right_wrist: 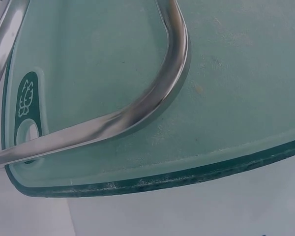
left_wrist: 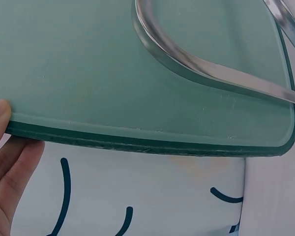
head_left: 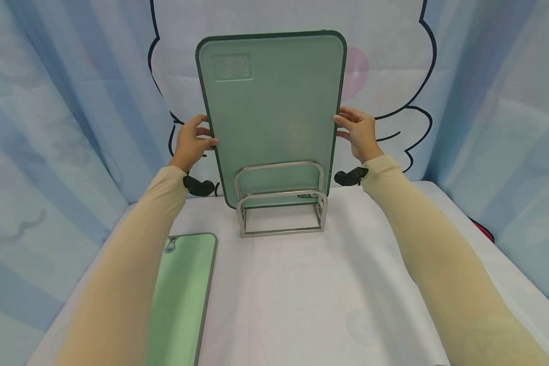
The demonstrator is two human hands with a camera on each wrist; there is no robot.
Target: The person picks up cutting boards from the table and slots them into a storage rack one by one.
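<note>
A green cutting board [head_left: 274,112] with a darker rim stands nearly upright, its textured patch [head_left: 232,67] at the upper left. My left hand [head_left: 193,142] pinches its left edge; in the left wrist view the thumb [left_wrist: 0,113] lies on the front face, with fingers behind. At the opposite edge, my right hand [head_left: 358,131] grips the board, thumb in front. A silver metal rack [head_left: 283,233] has two loops in front of the board's lower part. Whether another loop lies behind is hidden. The right wrist view shows a handle hole [right_wrist: 32,130] in the board's lower corner.
A second, lighter green board [head_left: 183,300] lies flat on the white-covered table [head_left: 302,305], partly hidden by the left sleeve [head_left: 123,264]. Pale blue and white curtains [head_left: 41,127] hang around the table's back and sides.
</note>
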